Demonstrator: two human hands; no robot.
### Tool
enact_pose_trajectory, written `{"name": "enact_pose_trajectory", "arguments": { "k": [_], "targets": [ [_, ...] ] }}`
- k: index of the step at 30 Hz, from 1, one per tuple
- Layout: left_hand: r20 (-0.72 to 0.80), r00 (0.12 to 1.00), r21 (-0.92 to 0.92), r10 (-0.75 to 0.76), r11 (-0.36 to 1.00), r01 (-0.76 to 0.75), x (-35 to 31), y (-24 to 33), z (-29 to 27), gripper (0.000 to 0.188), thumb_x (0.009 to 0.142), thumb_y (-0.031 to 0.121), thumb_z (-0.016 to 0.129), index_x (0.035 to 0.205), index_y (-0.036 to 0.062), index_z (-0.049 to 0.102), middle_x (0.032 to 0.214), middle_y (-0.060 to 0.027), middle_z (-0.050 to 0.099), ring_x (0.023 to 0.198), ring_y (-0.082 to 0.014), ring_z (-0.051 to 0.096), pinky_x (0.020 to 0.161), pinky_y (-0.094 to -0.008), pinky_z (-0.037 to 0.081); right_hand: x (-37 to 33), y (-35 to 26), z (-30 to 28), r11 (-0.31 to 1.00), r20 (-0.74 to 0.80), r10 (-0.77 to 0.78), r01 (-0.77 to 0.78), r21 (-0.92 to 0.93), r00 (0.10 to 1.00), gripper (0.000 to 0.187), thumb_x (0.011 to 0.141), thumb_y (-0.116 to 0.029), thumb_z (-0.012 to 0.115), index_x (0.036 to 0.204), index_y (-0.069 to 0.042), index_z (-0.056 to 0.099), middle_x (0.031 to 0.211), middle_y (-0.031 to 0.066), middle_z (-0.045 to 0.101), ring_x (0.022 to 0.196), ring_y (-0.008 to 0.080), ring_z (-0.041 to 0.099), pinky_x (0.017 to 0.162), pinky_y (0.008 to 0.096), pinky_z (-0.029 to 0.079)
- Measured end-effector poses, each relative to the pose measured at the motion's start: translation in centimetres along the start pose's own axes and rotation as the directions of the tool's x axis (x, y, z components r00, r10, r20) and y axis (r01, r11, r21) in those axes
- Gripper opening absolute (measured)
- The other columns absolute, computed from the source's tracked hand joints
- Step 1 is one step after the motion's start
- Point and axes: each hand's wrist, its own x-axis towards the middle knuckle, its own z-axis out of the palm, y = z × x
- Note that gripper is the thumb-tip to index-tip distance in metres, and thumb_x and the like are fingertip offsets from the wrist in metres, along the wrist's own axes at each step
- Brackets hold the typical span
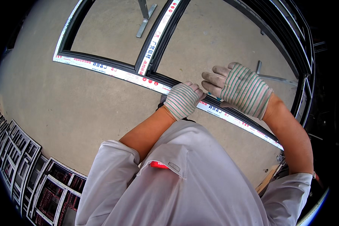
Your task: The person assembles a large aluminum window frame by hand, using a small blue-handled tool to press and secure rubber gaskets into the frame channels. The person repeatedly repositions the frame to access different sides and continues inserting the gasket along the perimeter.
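Note:
A large black window frame (124,64) with white printed protective film along its faces lies across in front of me. My left hand (183,100), in a white knit glove with green stripes, is closed at the frame's near rail. Its fingers are curled together, and what they hold, if anything, is hidden. Just to the right, my right hand (242,88), in a matching glove, hovers over the same rail with its fingers stretched out toward the left hand. A small teal bit shows on the rail between the hands; its kind is too small to tell.
Grey metal stand legs (146,26) show through the frame's openings above the concrete floor (83,94). More framed panels (56,192) are stacked at the lower left. Dark frames line the far right, and a wooden strip (266,180) lies near my right side.

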Motion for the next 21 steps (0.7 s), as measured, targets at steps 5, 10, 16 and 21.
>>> {"name": "enact_pose_trajectory", "arguments": {
  "k": [5,10,16,21],
  "targets": [
    [-0.002,1.000,-0.034,-0.013,0.999,0.013,-0.1,0.0,0.1,0.021,0.094,0.027,0.068,0.091,0.0085,0.076,0.087,-0.0078,0.070,0.089,-0.0287,0.067,0.077,-0.0417,0.056,0.5,0.9,0.8,0.997,0.095,0.046,-0.040,-0.061,0.994,0.057,0.077,-0.039,0.085,0.124,-0.013,0.064,0.129,0.0039,0.062,0.118,0.0220,0.063,0.102,0.0384,0.051],
    [-0.025,1.000,-0.069,-0.018,0.997,0.016,0.0,0.0,-0.1,0.021,0.094,0.028,0.068,0.092,0.0086,0.076,0.086,-0.0082,0.070,0.089,-0.0297,0.067,0.077,-0.0421,0.056,1.8,-0.8,0.1,0.837,0.367,0.402,-0.499,0.226,0.839,0.043,0.097,-0.047,0.065,0.094,-0.005,0.074,0.087,0.0159,0.071,0.089,0.0312,0.070,0.085,0.0412,0.054],
    [0.066,0.998,-0.042,-0.022,0.999,0.025,0.2,0.0,-0.4,0.021,0.094,0.027,0.067,0.092,0.0088,0.077,0.089,-0.0073,0.070,0.090,-0.0294,0.067,0.076,-0.0427,0.056,2.3,-1.6,0.8,0.435,0.493,0.596,-0.771,0.465,0.634,0.059,0.107,-0.048,0.040,0.098,-0.001,0.074,0.080,0.0245,0.068,0.077,0.0410,0.067,0.076,0.0430,0.055],
    [0.024,1.000,-0.035,-0.009,0.999,0.010,0.1,0.0,-0.3,0.019,0.093,0.026,0.067,0.095,0.0102,0.077,0.090,-0.0065,0.070,0.090,-0.0282,0.066,0.080,-0.0409,0.056,-0.3,-0.1,0.7,0.935,-0.095,0.333,-0.315,0.165,0.938,0.029,0.100,-0.020,0.057,0.123,-0.006,0.069,0.110,0.0180,0.072,0.099,0.0315,0.069,0.088,0.0403,0.055]
  ]
}}
